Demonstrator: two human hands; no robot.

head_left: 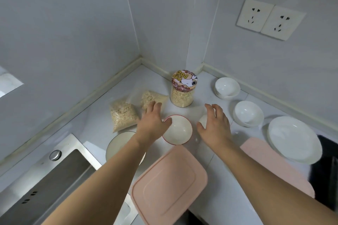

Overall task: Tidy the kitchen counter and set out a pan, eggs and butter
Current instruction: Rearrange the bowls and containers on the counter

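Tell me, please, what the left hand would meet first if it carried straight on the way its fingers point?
Probably the nearer clear plastic bag of oats: the left hand already hovers at its edge, fingers aimed over it. Height above it is unclear.

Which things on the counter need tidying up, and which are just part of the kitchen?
To tidy: red-rimmed white bowl, cartoon-lidded glass oat jar, two clear plastic oat bags, plain white bowls, white plate, pink plastic lids. Both hands, left and right, hover open.

Just kitchen: steel sink, white wall sockets.

Pale counter (102, 113) with oat bags (123, 115), jar (182, 89), bowls (248, 113), plate (294, 139), pink lids (170, 182).
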